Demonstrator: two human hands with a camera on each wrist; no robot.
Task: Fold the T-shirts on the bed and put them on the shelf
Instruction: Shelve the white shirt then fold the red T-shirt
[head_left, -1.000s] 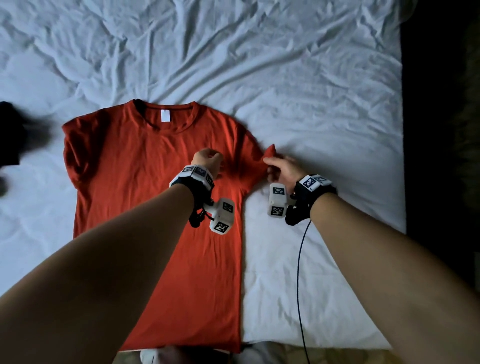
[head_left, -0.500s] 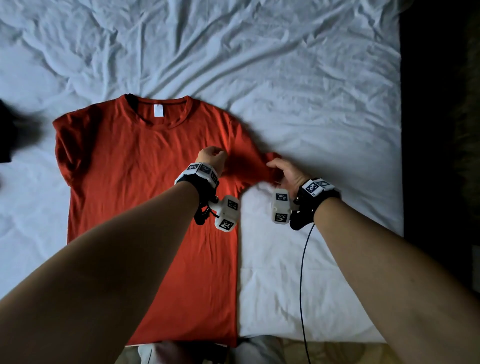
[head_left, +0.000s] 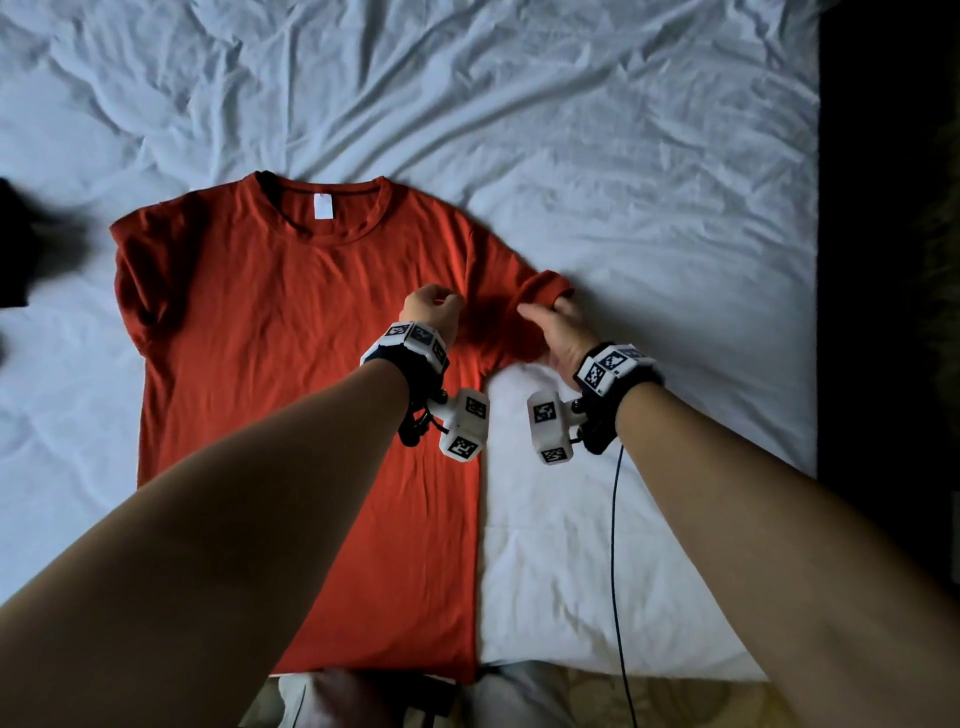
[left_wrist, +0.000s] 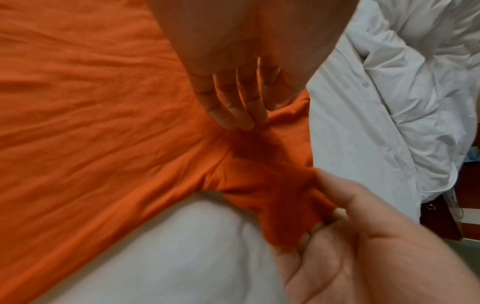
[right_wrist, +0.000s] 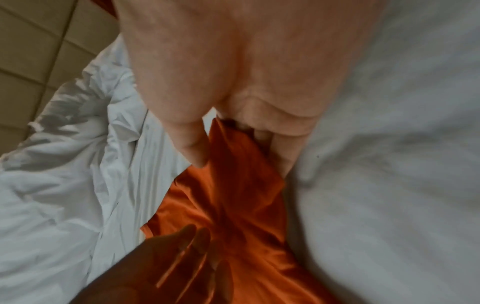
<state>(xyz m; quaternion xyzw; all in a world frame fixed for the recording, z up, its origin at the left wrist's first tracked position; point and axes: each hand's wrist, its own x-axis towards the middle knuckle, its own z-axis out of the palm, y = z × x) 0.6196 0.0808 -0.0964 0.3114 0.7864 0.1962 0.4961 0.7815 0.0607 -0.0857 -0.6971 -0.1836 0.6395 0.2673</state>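
Note:
An orange-red T-shirt (head_left: 291, 332) lies flat, front up, on the white bed sheet (head_left: 623, 182), collar towards the far side. My left hand (head_left: 434, 312) rests on the shirt near the right armpit; in the left wrist view its straight fingers (left_wrist: 233, 107) press the fabric beside the sleeve seam. My right hand (head_left: 558, 327) pinches the right sleeve (head_left: 543, 288) between thumb and fingers, and the sleeve (right_wrist: 241, 185) runs from the pinch towards the body. The left sleeve (head_left: 135, 280) lies rumpled at the shirt's far left.
A black item (head_left: 13, 249) sits at the left edge of the bed. The bed ends at a dark strip (head_left: 883, 312) on the right and at its near edge (head_left: 597, 670) by my legs. A thin cable (head_left: 615, 545) hangs from my right wrist.
My right hand has shifted its hold on the right sleeve and spread it a little outward. My left hand has stayed pressed on the shirt near the armpit.

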